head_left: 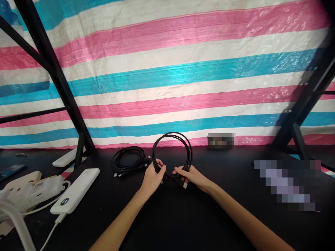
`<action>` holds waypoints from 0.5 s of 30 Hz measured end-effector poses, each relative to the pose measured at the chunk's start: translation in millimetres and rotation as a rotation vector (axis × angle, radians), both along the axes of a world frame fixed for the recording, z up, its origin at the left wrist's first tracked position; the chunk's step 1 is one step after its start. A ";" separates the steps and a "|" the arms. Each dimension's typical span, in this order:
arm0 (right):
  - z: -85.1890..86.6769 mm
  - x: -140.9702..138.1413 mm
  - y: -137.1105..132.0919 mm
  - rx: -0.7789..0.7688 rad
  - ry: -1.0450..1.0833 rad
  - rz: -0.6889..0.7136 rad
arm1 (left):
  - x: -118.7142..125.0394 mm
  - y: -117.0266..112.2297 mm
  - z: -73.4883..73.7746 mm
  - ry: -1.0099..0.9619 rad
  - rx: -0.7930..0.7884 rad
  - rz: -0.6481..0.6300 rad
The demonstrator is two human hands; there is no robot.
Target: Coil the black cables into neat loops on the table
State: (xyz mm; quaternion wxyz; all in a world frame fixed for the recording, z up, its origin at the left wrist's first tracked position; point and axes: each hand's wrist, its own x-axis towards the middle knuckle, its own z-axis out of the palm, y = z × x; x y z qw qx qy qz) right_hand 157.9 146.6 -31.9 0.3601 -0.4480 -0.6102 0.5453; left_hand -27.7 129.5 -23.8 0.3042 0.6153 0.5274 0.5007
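Both my hands hold a black cable wound into an upright coil above the black table. My left hand is closed round the coil's lower left. My right hand pinches the coil's lower right, and a white plug end sticks out below its fingers. A second coiled black cable lies flat on the table just left of my left hand.
A white power bank with a white lead lies at the left, beside a white power strip. Black metal frame legs stand at left and right. A pink, blue and white striped tarp hangs behind the table.
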 end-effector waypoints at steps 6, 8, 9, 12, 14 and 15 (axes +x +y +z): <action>-1.7 2.7 2.0 -0.030 0.058 0.052 | 5.0 -4.9 6.2 -0.198 -0.290 -0.230; -0.4 2.2 1.1 -0.031 0.052 0.062 | 6.4 -6.5 7.7 -0.232 -0.294 -0.252; 0.6 1.5 0.2 -0.032 0.045 0.067 | 6.8 -7.0 8.0 -0.244 -0.282 -0.251; 3.4 -1.9 -3.3 -0.021 -0.004 0.084 | 7.3 -6.6 7.6 -0.261 -0.242 -0.213; 4.1 -4.6 -5.1 -0.011 -0.035 0.085 | 6.6 -5.6 7.1 -0.277 -0.232 -0.163; 3.8 -5.7 -5.4 -0.013 -0.040 0.076 | 5.9 -5.0 7.2 -0.291 -0.239 -0.137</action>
